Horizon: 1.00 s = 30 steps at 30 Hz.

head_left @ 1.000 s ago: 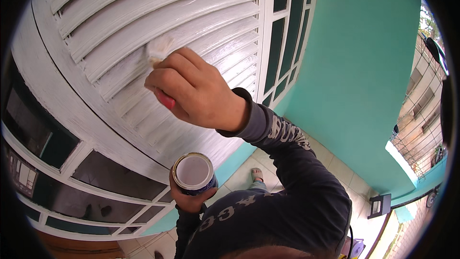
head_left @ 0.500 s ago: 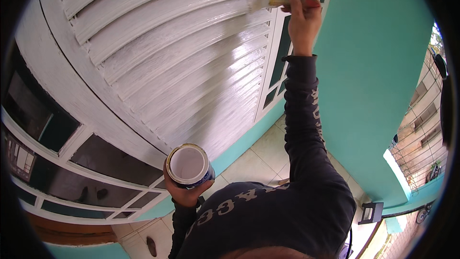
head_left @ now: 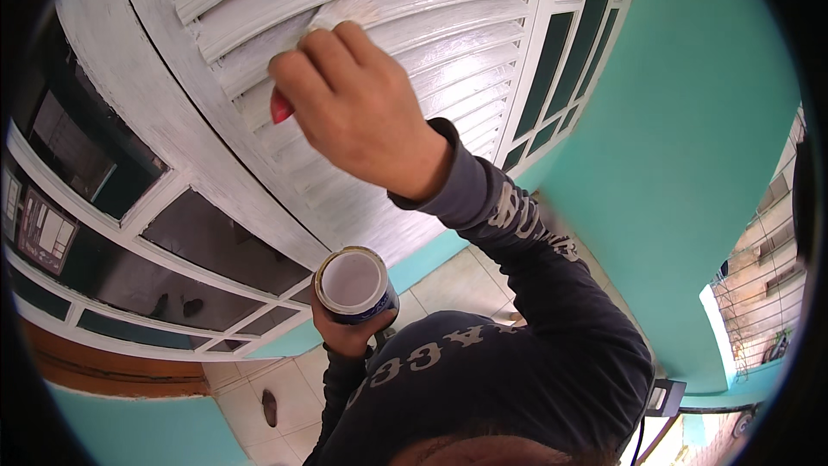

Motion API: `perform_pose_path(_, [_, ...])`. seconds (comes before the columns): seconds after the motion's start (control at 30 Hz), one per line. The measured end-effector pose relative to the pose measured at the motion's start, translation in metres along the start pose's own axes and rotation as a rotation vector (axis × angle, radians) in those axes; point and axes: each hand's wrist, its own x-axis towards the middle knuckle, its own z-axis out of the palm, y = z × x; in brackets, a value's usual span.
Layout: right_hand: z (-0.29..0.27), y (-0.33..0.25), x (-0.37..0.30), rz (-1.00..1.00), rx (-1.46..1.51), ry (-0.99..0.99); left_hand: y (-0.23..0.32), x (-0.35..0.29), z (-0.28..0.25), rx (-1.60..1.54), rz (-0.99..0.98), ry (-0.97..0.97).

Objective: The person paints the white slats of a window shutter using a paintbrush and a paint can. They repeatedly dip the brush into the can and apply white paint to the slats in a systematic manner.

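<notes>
My right hand (head_left: 362, 112) is raised close to the camera and grips a paintbrush (head_left: 332, 17) with a red handle. Its white bristles press against a slat of the white louvered shutter (head_left: 448, 52). Low near my chest, my left hand (head_left: 345, 332) holds a small round paint can (head_left: 354, 283) upright. White paint fills the can, and its side is dark blue. Both arms wear dark long sleeves with pale lettering.
Dark glass panes in white frames (head_left: 198, 242) sit left of the shutter, and more panes (head_left: 561, 60) run along its right side. A teal wall (head_left: 690, 138) stands to the right. Pale floor tiles (head_left: 448, 276) lie below, with a metal railing (head_left: 759, 293) at far right.
My right hand swung from the shutter's upper right edge back to the left, closer to the camera, brushing a slat there. The paint can stayed low in my left hand.
</notes>
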Motion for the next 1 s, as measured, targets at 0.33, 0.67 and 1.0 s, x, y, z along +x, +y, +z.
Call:
perform_pose_path(0.33, [-0.011,0.029,-0.005,0.729,0.725,0.444,0.0,0.032,-0.058,-0.115,0.093,-0.251])
perform_pose_path(0.67, [-0.019,0.03,-0.005,0.761,0.279,0.724,0.0,0.044,-0.11,-0.149,0.091,-0.35])
perform_pose_path(1.0, [0.019,-0.087,0.018,0.144,0.118,-0.072,-0.009,0.056,-0.131,-0.217,0.06,-0.487])
